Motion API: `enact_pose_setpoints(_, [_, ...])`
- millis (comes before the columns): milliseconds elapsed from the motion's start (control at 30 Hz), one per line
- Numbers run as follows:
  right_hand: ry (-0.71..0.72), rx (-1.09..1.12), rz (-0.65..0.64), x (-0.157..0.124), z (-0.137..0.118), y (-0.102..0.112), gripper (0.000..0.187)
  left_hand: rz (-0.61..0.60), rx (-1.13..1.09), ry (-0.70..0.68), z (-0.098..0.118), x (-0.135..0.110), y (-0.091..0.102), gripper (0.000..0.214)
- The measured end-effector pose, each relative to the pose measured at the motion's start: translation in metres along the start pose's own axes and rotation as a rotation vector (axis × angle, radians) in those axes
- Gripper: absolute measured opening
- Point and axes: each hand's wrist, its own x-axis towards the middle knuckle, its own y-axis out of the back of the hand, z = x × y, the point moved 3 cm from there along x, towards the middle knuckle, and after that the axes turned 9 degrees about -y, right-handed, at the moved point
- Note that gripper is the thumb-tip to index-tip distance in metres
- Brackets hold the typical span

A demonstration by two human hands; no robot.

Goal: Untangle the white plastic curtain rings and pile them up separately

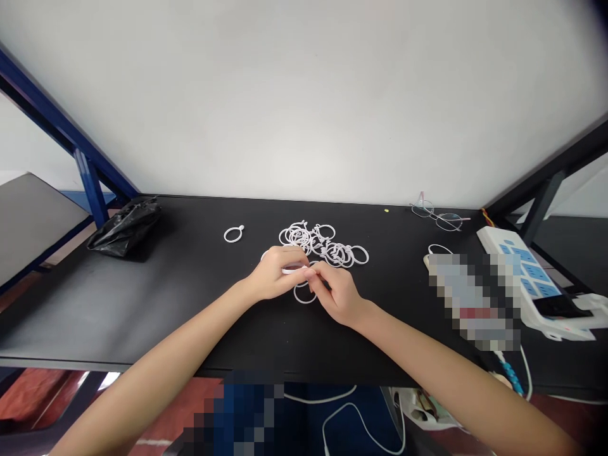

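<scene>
My left hand [280, 272] is closed on a white plastic ring [291, 271], pinching it between thumb and fingers. Its fingertips meet those of my right hand [336, 291], which also pinches at the ring's small end; the exact grip is hidden by the fingers. Just below the fingertips, another white ring [304, 301] shows against the black table. Behind the hands lies a loose pile of several white rings with small knobs [301, 237], spreading to the right. One single ring [232, 239] rests apart from the pile, to the left.
On the black table [190, 304] a black plastic bag [128, 228] lies far left. Eyeglasses [437, 215] sit at the back right. A blurred-out phone-like object [470, 304] with a cable and a white power strip [527, 272] are at right. A pale wall [285, 107] stands behind.
</scene>
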Motion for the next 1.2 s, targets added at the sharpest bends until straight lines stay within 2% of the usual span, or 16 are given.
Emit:
enact_pose_setpoints(233, [-0.03, -0.009, -0.004, 0.001, 0.002, 0.0, 0.019, -0.003, 0.088, 0.034, -0.004, -0.003, -0.002, 0.041])
enact_pose_setpoints(333, [-0.025, -0.017, -0.01, 0.001, 0.002, 0.001, 0.016, 0.009, 0.198, 0.056, -0.009, -0.003, 0.0, 0.038])
enact_pose_setpoints(433, [-0.036, -0.025, -0.01, 0.002, 0.004, 0.002, 0.014, -0.034, 0.341, 0.103, -0.013, -0.002, 0.002, 0.035])
enact_pose_setpoints(600, [-0.048, -0.016, 0.0, 0.003, 0.006, 0.004, 0.012, -0.013, 0.625, 0.164, -0.023, 0.0, 0.02, 0.034])
enact_pose_setpoints(700, [-0.055, -0.001, 0.013, 0.004, 0.007, 0.005, 0.01, -0.032, 0.749, 0.173, -0.038, -0.004, 0.033, 0.035])
enact_pose_setpoints(800, [-0.029, -0.017, 0.015, 0.005, 0.009, 0.004, 0.007, -0.066, 0.864, 0.266, -0.059, -0.014, 0.042, 0.036])
enact_pose_setpoints(933, [0.021, -0.081, -0.03, 0.006, 0.01, 0.003, 0.008, -0.1, 0.967, 0.404, -0.079, -0.028, 0.043, 0.036])
enact_pose_setpoints(1100, [-0.006, -0.104, -0.04, 0.006, 0.011, 0.004, 0.009, -0.097, 0.946, 0.579, -0.085, -0.033, 0.047, 0.032])
enact_pose_setpoints(1200, [-0.02, -0.107, -0.045, 0.006, 0.013, 0.004, 0.008, -0.137, 0.889, 0.63, -0.085, -0.032, 0.052, 0.029])
